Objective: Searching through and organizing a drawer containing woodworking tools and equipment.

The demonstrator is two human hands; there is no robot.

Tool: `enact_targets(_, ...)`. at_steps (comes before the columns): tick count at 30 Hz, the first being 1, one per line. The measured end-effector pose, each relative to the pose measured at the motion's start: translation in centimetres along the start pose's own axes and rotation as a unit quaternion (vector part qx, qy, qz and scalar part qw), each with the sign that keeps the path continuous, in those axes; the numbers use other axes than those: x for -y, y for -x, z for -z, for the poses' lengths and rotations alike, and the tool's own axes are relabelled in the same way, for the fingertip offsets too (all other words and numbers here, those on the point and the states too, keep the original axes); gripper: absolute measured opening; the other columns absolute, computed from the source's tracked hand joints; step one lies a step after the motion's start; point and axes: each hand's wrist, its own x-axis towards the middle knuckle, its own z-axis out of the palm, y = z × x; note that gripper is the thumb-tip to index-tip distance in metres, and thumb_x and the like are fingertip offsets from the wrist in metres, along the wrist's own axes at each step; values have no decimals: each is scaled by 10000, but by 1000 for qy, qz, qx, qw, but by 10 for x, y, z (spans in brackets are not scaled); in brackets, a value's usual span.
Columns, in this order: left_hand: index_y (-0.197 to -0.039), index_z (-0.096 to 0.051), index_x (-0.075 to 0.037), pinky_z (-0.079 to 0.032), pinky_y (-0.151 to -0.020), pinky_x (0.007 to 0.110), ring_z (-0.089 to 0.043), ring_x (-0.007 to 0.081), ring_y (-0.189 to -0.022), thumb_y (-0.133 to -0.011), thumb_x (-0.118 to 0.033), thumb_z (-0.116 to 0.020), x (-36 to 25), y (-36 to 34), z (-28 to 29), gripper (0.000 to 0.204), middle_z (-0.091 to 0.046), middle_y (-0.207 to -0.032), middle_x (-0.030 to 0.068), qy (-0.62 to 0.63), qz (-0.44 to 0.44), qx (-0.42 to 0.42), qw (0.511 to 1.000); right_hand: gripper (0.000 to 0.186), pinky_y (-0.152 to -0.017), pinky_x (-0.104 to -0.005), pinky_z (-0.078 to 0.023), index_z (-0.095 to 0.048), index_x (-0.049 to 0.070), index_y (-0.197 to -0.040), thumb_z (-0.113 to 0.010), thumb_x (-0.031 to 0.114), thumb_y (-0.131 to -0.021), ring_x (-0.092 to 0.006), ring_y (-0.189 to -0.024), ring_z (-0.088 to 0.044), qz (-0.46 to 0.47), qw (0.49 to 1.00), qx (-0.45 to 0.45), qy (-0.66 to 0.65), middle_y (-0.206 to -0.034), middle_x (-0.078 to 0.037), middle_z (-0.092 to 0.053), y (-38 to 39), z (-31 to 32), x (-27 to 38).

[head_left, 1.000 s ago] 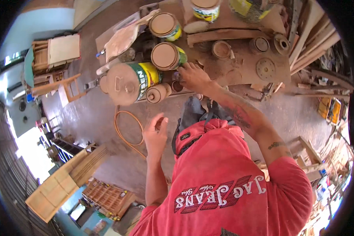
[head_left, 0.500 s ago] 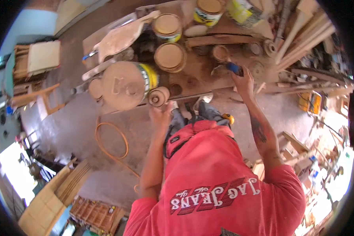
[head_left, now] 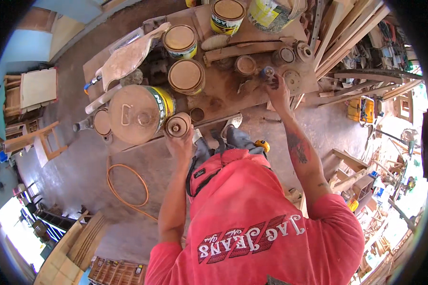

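My left hand (head_left: 179, 146) is closed round a dusty round container (head_left: 178, 125) with a knobbed top, at the table's near edge. To its left stands a large dusty bucket (head_left: 133, 116) with a yellow and black label. My right hand (head_left: 279, 94) grips a small blue object (head_left: 267, 72), seen end-on; its exact kind I cannot make out. It is over the table, beside a dusty round disc (head_left: 291, 81) and a small open-looking can (head_left: 246, 65). A lidded paint can (head_left: 186, 76) stands between my two hands, farther back.
More paint cans (head_left: 180, 40) stand on the dusty table (head_left: 228, 92). A long wooden piece (head_left: 245, 51) lies across it. Wooden planks (head_left: 347, 40) lean at the far right. An orange hose (head_left: 146, 190) loops on the floor at left. A yellow jerrycan (head_left: 360, 109) stands at right.
The view has shifted, with the table now farther left in it. The container in my left hand shows its top more squarely. The blue object in my right hand has turned end-on.
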Motion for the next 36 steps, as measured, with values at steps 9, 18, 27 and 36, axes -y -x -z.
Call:
enact_targets(9, -1203, -549, 73, -499, -911, 429, -624, 356, -1048, -746, -181, -820, 2, 21, 6, 589, -628, -1146, 226, -70, -8, -12, 997, 638, -990, -454, -443, -499, 10, -1312, -770, 245, -785, -396, -1100, -551, 27, 996, 81, 3, -1122, -215, -580, 71, -15, 47)
enact_targets(18, -1160, -571, 11, -495, -844, 469, -601, 430, -987, -714, -191, -844, -18, 13, 14, 561, -596, -1072, 213, -86, -71, 12, 994, 651, -1059, -492, -382, -444, 104, -1398, -688, 251, -812, -381, -1242, -465, 348, 870, 346, 56, -1334, -153, -526, 75, -88, 158)
enact_targets(27, -1177, -525, -10, -505, -848, 407, -622, 319, -981, -707, -161, -857, -14, 52, 23, 594, -610, -1075, 174, -47, 55, -8, 997, 707, -1046, -496, -405, -443, 84, -1394, -722, 337, -796, -387, -1249, -475, 280, 888, 354, 82, -1317, -194, -507, 68, -71, 145)
enact_targets(36, -1107, -602, 30, -526, -841, 356, -645, 226, -955, -718, -157, -867, -13, 57, 61, 506, -665, -1058, 122, -14, 91, -55, 994, 744, -1029, -450, -438, -449, 63, -1382, -731, 398, -781, -376, -1200, -499, 306, 879, 362, 61, -1294, -200, -491, 83, -108, 169)
